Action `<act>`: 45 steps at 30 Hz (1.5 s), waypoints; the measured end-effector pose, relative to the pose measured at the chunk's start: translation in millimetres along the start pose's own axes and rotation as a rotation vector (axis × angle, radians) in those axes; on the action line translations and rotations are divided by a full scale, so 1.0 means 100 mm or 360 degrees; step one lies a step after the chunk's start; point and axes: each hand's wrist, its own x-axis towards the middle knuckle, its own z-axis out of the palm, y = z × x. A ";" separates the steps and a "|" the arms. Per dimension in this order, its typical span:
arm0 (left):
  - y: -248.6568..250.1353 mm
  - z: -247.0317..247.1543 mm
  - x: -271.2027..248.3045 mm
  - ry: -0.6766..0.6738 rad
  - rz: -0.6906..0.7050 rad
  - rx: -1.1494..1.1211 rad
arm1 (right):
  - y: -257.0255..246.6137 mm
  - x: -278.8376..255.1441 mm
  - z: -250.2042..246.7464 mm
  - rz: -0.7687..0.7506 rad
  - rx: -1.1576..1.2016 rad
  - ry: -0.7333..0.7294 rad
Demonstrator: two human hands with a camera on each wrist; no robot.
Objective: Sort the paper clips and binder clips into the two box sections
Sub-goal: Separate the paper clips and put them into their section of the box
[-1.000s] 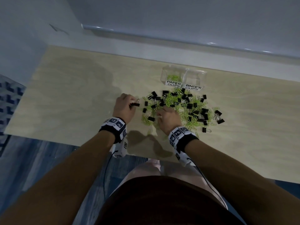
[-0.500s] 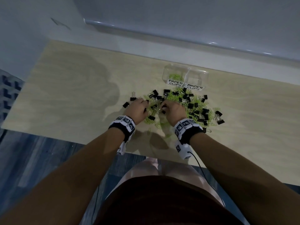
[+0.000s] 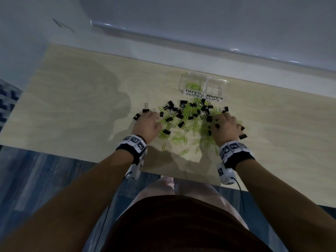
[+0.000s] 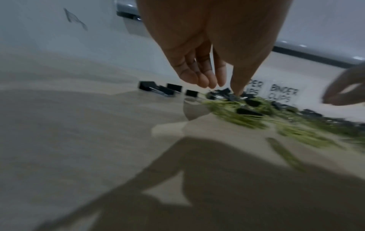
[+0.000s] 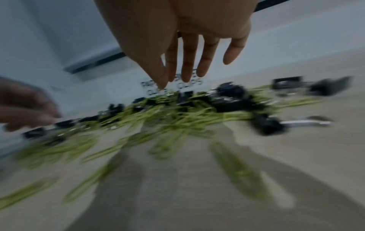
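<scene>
currently, in the head view your left hand (image 3: 147, 124) and right hand (image 3: 225, 125) flank the mixed pile of paper clips (image 3: 190, 110) and binder clips (image 3: 170, 103) on the worktop (image 3: 81, 110), just before the box (image 3: 203, 87); its long axis runs left to right, labels facing you. left wrist view: fingers (image 4: 199, 75) relaxed, holding nothing. right wrist view: fingers (image 5: 189, 62) spread, empty. picking is in hand; next, pinch one clip.
</scene>
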 end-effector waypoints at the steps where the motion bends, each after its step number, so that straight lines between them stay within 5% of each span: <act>1: 0.10 0.05 -0.03 -0.0055 0.0002 -0.0031 | -0.13 -0.03 0.03 -0.0119 0.0000 -0.0051; 5: 0.35 0.23 -0.07 -0.0143 -0.0108 -0.0069 | -0.62 -0.07 0.19 -0.0378 -0.0040 -0.0259; 11: 0.42 0.24 -0.02 -0.0213 -0.0249 0.0033 | -0.81 0.04 0.36 -0.0202 -0.0335 -0.0486; 18: 0.36 0.18 0.03 -0.0172 -0.0152 -0.0015 | -0.83 0.12 0.30 -0.0255 -0.0302 -0.0557; 22: 0.18 0.11 0.04 -0.0022 -0.0104 -0.0174 | -0.75 0.10 0.24 -0.0227 -0.0055 -0.0504; 26: -0.09 -0.01 0.11 0.0229 -0.0294 -0.0141 | -0.54 0.10 0.24 -0.0075 0.0335 -0.0447; 30: -0.32 -0.06 0.24 0.0176 -0.0327 -0.0025 | -0.31 0.09 0.16 0.0067 0.0700 -0.0175; 33: -0.27 -0.10 0.28 0.0194 -0.0292 0.0094 | -0.01 0.11 0.07 0.0235 0.0621 0.0006; 36: -0.06 -0.08 0.30 0.0079 0.0017 0.0129 | 0.21 0.13 -0.01 0.0298 0.0237 0.0017; 40: 0.09 0.03 0.34 -0.0198 0.0371 0.0145 | 0.04 0.20 -0.10 0.0055 -0.0148 -0.0075; 45: 0.10 0.06 0.37 -0.0280 0.0366 0.0105 | -0.62 0.28 0.04 -0.0577 -0.0186 -0.0339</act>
